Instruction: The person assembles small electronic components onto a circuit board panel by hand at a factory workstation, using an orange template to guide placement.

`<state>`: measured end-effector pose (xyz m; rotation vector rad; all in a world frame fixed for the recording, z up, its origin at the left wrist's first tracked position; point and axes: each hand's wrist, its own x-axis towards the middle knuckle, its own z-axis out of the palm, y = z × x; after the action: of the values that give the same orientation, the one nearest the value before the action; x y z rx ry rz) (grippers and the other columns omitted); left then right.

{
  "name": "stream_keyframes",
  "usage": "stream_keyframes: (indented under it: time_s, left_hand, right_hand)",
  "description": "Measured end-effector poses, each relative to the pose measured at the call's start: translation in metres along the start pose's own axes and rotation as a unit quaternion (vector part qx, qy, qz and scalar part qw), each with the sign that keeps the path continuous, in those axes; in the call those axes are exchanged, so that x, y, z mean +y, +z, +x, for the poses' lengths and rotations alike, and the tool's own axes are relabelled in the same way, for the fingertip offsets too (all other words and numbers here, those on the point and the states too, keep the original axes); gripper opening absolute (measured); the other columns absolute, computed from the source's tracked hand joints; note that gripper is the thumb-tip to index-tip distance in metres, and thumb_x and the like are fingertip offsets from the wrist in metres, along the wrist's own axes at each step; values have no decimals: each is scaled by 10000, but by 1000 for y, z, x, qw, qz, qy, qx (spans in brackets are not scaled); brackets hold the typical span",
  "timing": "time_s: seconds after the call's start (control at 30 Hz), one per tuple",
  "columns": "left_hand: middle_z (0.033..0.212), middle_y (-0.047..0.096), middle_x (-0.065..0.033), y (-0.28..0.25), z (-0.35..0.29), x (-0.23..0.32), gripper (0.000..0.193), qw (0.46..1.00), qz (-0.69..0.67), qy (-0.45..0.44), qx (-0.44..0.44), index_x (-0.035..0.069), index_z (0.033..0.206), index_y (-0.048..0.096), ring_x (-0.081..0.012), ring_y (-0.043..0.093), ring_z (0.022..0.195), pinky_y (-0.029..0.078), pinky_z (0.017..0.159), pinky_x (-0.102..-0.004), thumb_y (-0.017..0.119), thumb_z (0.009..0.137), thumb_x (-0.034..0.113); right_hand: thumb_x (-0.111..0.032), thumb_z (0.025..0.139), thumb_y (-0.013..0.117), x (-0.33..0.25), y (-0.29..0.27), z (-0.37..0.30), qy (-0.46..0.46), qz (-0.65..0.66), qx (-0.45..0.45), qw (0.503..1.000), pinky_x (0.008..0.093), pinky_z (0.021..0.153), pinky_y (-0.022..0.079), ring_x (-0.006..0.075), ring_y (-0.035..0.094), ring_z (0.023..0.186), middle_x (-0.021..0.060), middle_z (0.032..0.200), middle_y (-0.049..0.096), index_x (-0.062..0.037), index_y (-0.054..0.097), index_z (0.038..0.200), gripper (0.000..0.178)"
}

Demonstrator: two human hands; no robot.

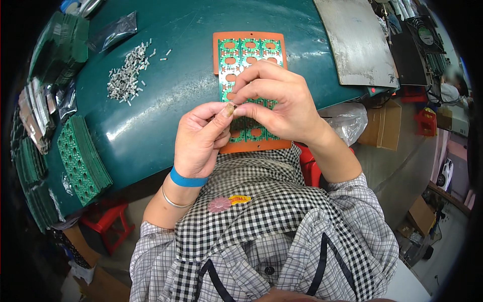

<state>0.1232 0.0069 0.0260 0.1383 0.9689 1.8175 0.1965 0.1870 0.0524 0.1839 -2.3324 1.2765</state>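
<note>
My left hand [204, 133] and my right hand [279, 100] meet fingertip to fingertip, both pinched closed. Between them is something tiny, too small to make out. Just beneath lies a green circuit board panel [231, 60] with rows of round cut-outs, set on an orange tray [251, 147]. My hands cover part of its middle. To the left of the tray, small white and grey parts [124, 78] are heaped loosely on the green table [166, 121], with a few strays beside the heap.
At the left edge stand a stack of green circuit boards [83, 158] and more piled boards [58, 48]. A dark plastic bag [114, 31] lies behind the heap. On the right are a grey metal plate [357, 40], a clear plastic bag [347, 121] and a cardboard box [385, 126].
</note>
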Motion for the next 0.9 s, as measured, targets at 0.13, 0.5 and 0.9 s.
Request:
stream_keyframes:
  time_s: [0.13, 0.5, 0.9]
  left_hand:
    - [778, 577, 19, 8, -1, 5, 187, 999, 27, 2, 36, -22, 1003, 676, -4, 339, 526, 239, 450, -181, 647, 927, 147]
    - [1171, 536, -140, -39, 15, 33, 294, 955, -277, 58, 93, -34, 1250, 444, -184, 511, 889, 449, 671, -249, 483, 988, 92]
    - [1210, 589, -136, -35, 6, 16, 223, 980, -190, 18, 64, 8, 1180, 536, -126, 544, 780, 418, 524, -188, 482, 1007, 138]
  right_hand:
    - [-17, 668, 751, 1, 1, -3, 3, 10, 17, 1000, 323, 709, 506, 213, 615, 823, 47, 850, 633, -40, 658, 772, 141]
    - [-46, 810, 681, 67, -54, -2, 164, -111, 68, 978, 291, 705, 514, 140, 616, 787, 48, 934, 651, -13, 655, 849, 58]
    - [-56, 798, 696, 89, -51, -8, 150, -172, 70, 971, 284, 679, 519, 168, 642, 763, 46, 925, 646, -11, 672, 866, 85]
